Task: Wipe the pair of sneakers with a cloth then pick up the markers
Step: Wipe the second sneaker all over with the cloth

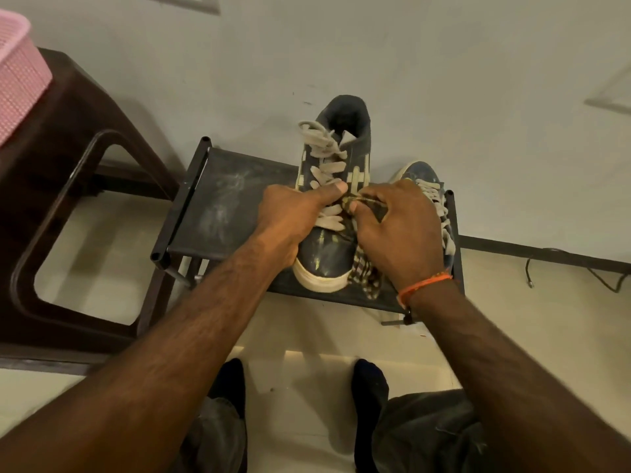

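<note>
Left hand (290, 213) grips the near sneaker (333, 206); right hand (399, 227) pinches the striped cloth (367, 271) at three o'clock. Two sneakers, second (425, 180) beyond.

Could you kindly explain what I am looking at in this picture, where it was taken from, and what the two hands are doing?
There is no machine here: a person wears a wide-angle camera on the head, so this single picture looks forward and down at their own arms, with their feet at the bottom.

In front of them stands a small dark rack against the wall. On it sits a dark sneaker with pale laces and a white sole. A second sneaker lies to its right, partly hidden behind the hand.

The left hand grips the near sneaker from its side, thumb across the laces. The right hand, with an orange band at the wrist, pinches a striped cloth against the shoe; its loose end hangs beside the toe.

At the left are a brown stool and a pink basket. No markers are in view.
</note>
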